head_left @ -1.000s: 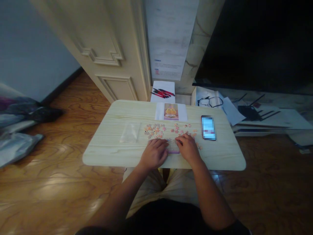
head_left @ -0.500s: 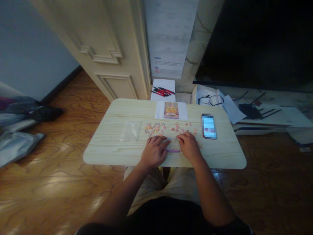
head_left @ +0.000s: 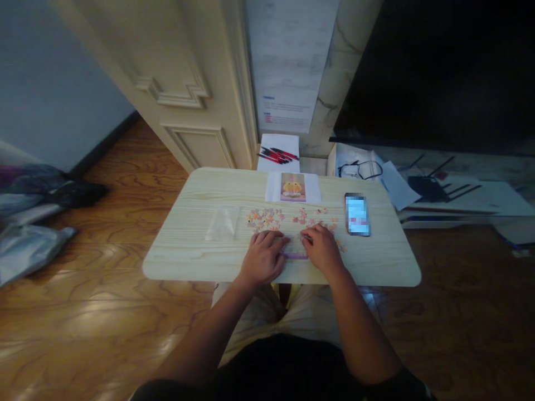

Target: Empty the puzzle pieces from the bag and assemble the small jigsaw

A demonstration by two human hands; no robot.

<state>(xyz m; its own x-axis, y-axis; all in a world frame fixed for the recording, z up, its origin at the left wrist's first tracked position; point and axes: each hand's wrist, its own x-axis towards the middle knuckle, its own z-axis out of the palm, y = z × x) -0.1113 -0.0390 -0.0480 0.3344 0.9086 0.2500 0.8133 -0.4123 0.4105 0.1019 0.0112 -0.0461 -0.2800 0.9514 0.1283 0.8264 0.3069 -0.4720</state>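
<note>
My left hand [head_left: 264, 255] rests with its fingers stretched out on the left side of a partly assembled jigsaw puzzle [head_left: 296, 256], whose purple lower strip shows between my hands. At the puzzle's upper right, my right hand [head_left: 321, 245] is closed in a pinch. A small puzzle piece seems to be at its fingertips, mostly hidden by them. Loose puzzle pieces [head_left: 264, 218] lie in a pile beyond my left hand. More pieces [head_left: 301, 216] are scattered beyond and beside my right hand. A picture card [head_left: 293, 187] with a yellow figure lies behind them on white paper.
A clear plastic bag [head_left: 222, 224] lies left on the pale wooden table [head_left: 179, 245]. Toward the right edge is a phone [head_left: 357, 215]. Red and black pens [head_left: 279, 155] lie past the far edge, and glasses [head_left: 370, 170] sit in a box at the back right.
The fingertips of my right hand have shifted very slightly left over the puzzle. My left hand stays in the same place, and the pieces look unchanged.
</note>
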